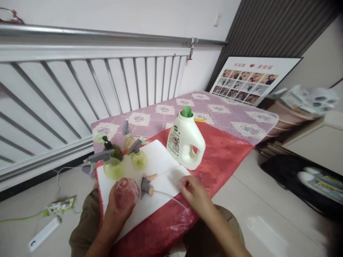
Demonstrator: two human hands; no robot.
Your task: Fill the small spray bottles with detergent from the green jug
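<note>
My left hand (pixel 118 210) is wrapped round a clear, pinkish round bottle (pixel 128 194) whose open mouth tilts upward. Beside it on the white mat (pixel 166 180) lies a grey and orange spray head (pixel 147 187), its thin dip tube trailing right. Over the mat's right edge, my right hand (pixel 195 194) has its fingers curled together; anything between them is too blurred to make out. Two spray bottles with yellow-green liquid, one left (pixel 113 168) and one nearer the middle (pixel 138 160), stand behind the pink bottle. A large cream detergent jug (pixel 186 142) with a green spout stands upright beyond the mat.
A dark green pump bottle (pixel 115 151) and an amber spray bottle (pixel 129 141) stand at the back left. Red cloth (pixel 219 153) and a floral cover (pixel 171 107) lie over the table. A yellow-edged item (pixel 199 118) sits behind the jug. The radiator (pixel 120 82) borders the far side.
</note>
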